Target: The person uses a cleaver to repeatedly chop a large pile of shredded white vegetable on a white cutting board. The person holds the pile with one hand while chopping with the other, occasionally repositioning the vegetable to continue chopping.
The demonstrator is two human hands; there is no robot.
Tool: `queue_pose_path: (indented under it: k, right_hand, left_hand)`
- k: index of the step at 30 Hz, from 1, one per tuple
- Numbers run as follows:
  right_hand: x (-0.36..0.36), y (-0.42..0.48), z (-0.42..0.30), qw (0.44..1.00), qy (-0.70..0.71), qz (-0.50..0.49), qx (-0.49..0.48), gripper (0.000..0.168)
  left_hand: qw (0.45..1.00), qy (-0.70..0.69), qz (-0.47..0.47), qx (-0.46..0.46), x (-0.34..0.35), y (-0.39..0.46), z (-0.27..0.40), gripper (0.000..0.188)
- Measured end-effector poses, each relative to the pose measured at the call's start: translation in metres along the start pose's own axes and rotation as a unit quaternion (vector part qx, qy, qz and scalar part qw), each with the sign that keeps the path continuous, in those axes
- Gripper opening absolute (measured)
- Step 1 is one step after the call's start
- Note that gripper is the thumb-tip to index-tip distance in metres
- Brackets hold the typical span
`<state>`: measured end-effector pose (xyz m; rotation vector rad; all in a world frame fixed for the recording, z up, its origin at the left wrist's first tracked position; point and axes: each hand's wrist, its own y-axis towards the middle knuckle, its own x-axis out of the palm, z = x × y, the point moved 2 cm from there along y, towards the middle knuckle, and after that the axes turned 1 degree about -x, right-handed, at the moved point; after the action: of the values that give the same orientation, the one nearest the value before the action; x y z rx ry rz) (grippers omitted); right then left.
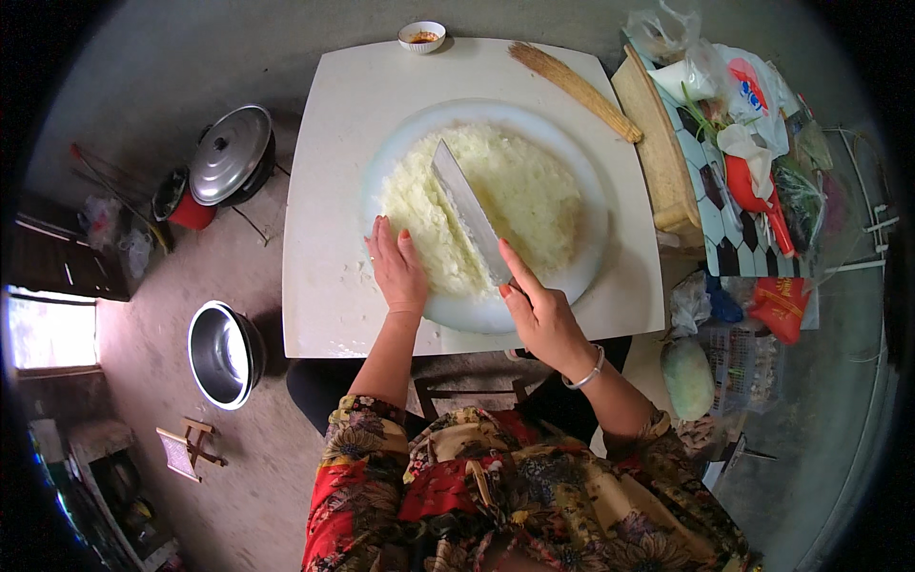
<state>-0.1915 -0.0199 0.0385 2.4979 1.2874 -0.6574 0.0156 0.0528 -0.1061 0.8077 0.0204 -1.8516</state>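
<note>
My right hand (540, 318) grips the handle of a cleaver (465, 207), whose broad blade stands in a heap of finely chopped pale green vegetable (529, 171). The blade slants from the lower right up to the left and parts the heap along a groove. My left hand (397, 268) rests with its fingers spread at the heap's left edge, on the rim side of a round whitish cutting board (600, 236). Under the board is a white table (322, 179). Small vegetable bits lie on the table to the left of my left hand.
At the table's far edge stands a small bowl (422, 37) with dark sauce. A straw whisk broom (579, 93) lies at the far right. Bags and a red ladle (750, 186) crowd a side table. On the floor are a metal basin (221, 355), a folding stool (182, 450) and a lidded pot (232, 154).
</note>
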Motion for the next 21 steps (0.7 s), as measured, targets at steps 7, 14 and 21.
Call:
queue_pose_path:
  k: [7, 14, 21]
  right_hand:
    - [-0.002, 0.006, 0.021, 1.0, -0.004, -0.012, 0.002, 0.058]
    - [0.008, 0.003, 0.038, 0.999, -0.015, -0.025, -0.032, 0.059]
    - [-0.019, 0.009, -0.004, 0.999, -0.01, 0.033, -0.008, 0.058]
  left_hand:
    - [1.0, 0.003, 0.0, -0.01, 0.004, -0.002, -0.003, 0.049]
    - [1.0, -0.006, -0.003, 0.007, 0.007, -0.001, 0.001, 0.049]
    - [1.0, 0.012, -0.008, -0.013, 0.001, -0.002, -0.001, 0.048]
